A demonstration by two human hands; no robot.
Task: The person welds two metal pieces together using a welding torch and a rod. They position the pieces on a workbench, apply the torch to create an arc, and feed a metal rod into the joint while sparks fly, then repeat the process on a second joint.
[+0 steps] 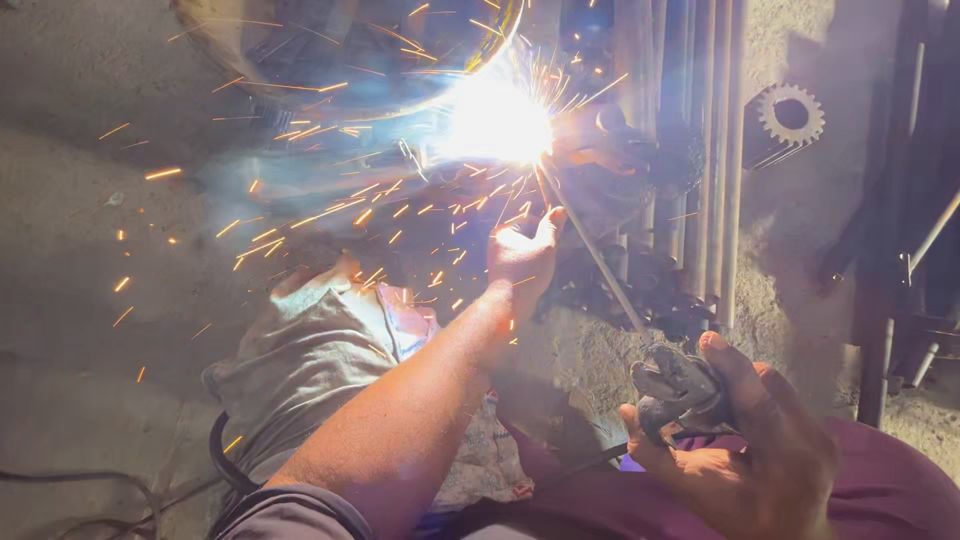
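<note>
On the concrete floor | right hand gripped around electrode holder | welding rod tip sparking at round metal rim | left hand steadying rod, fingers curled.

A white welding glare washes out the spot where the tip of the welding rod meets the metal, so the joint cannot be made out. Above the glare, a round metal vessel is cut off by the top edge. Right of the glare, a hand-like shape is too blurred to tell. Below the glare, the right hand covers most of the electrode holder.
</note>
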